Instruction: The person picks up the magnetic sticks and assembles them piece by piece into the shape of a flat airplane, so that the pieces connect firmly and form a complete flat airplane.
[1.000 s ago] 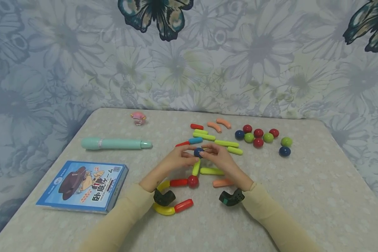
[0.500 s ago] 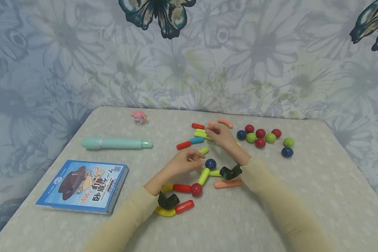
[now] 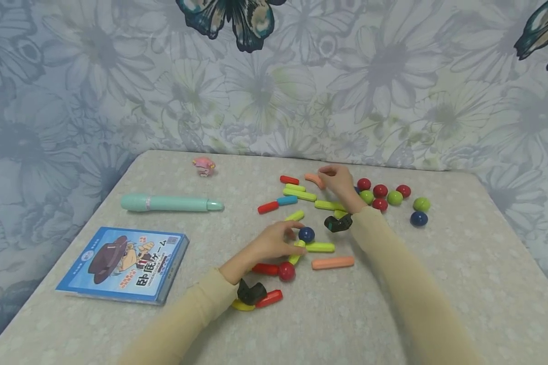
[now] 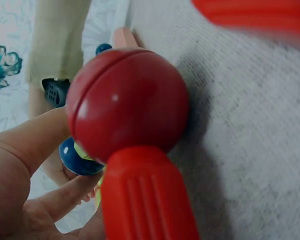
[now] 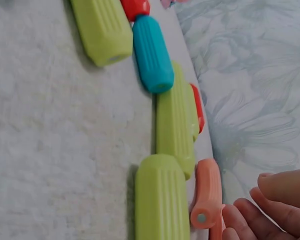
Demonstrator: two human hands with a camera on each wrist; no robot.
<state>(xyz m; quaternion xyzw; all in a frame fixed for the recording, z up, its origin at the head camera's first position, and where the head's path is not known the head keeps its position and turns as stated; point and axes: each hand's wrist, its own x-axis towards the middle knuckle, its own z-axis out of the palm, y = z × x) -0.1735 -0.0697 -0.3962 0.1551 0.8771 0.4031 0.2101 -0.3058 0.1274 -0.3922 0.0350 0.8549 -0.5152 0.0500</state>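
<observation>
In the head view my left hand (image 3: 274,241) reaches around a blue ball (image 3: 306,234), its thumb crossing a lime-green rod (image 3: 297,252). That rod runs between the blue ball and a red ball (image 3: 286,271). The left wrist view has the red ball (image 4: 130,102) close up, joined to a red rod (image 4: 147,195), with the blue ball (image 4: 77,157) between my thumb and finger. At the back, my right hand (image 3: 340,182) is beside a curved orange rod (image 3: 315,180). Its loosely bent fingers (image 5: 240,220) touch or nearly touch a second orange piece, mostly hidden.
Several lime-green rods (image 3: 299,193) and a red-blue pair (image 3: 277,204) lie mid-table. A straight orange rod (image 3: 333,262) is at the front. Several balls (image 3: 394,197) sit right. Leftward are a game box (image 3: 123,263), a mint tube (image 3: 171,203) and a pink figurine (image 3: 204,166).
The blue ball, held by both hands, has come down onto the green rod's end and the right hand has left it, going back to the orange rods. The left hand now surrounds the ball.
</observation>
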